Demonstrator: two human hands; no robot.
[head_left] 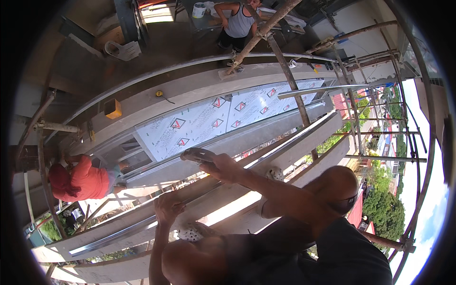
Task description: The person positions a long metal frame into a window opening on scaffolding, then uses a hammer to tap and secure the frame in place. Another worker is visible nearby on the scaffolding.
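My right hand (223, 167) reaches out over the planks, closed round a grey hand tool (197, 155) with a rounded end. The tool's exact kind does not show. Lower and to the left, my left hand (168, 208) has its fingers curled near the edge of a plank (213, 189). What it grips, if anything, is hidden. A shiny metal strip (114, 236) lies along the planks and runs up close to my left hand. My bent knees and two light clogs with holes (190, 232) are beneath my arms.
Printed film covers a long panel (209, 118) in front of me. On the ledge beyond sit a yellow box (112, 109) and a tape measure (159, 94). Scaffold poles (289, 78) cross the view. A person in red (85, 178) crouches left; another (237, 21) stands beyond. Gaps separate the planks.
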